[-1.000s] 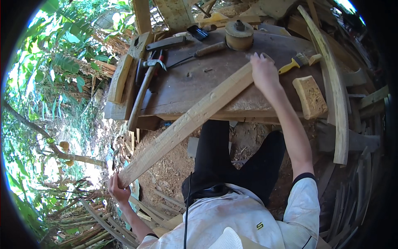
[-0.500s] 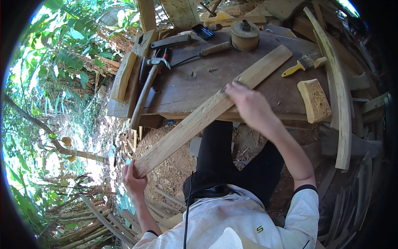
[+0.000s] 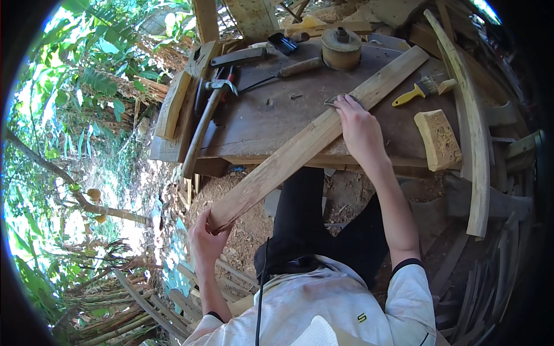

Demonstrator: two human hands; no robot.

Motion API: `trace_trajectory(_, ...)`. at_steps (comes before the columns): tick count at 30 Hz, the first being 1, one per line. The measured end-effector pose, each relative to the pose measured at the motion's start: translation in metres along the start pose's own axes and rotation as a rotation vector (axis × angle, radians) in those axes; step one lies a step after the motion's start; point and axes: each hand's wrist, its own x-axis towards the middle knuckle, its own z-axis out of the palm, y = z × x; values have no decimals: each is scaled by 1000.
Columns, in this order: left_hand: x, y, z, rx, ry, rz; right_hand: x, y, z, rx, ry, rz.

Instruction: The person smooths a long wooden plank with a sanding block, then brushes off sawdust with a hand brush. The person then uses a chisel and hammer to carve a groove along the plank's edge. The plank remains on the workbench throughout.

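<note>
Clock centred on my view, 12 straight ahead.

Plank: slantwise, 8 o'clock to 2 o'clock. Far stretch lies across the tabletop; near end juts past its edge, over the ground to the left of my legs.

Left hand, 8 o'clock: gripping the near end. Judged reason: nothing appears to support that end from below, so this hand carries it and steadies the length. Holding at the tip also leaves most of the upper face bare.

Right hand, 2 o'clock: fingers bent over a dark pad on the plank's upper face. Pad's kind cannot be told; my fingers cover much of it. It sits where the tabletop backs the wood, which probably takes any downward push.

Surroundings: hammer at 10 o'clock, handle poking past the near edge, likely handy to grab. Pot at 1 o'clock. Brush at 2 o'clock, near the plank. Block nearly at 3 o'clock. All 4 lie off the plank's line, presumably leaving it room.
</note>
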Motion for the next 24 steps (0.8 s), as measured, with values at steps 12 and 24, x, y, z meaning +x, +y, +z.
trace_trajectory(12,-8,-4,29,-104,94,2,-63,-103,38,-83,-52,-347)
trace_trajectory(24,-6,0,52,-193,127,6,-90,-148,46,24,-100,-467)
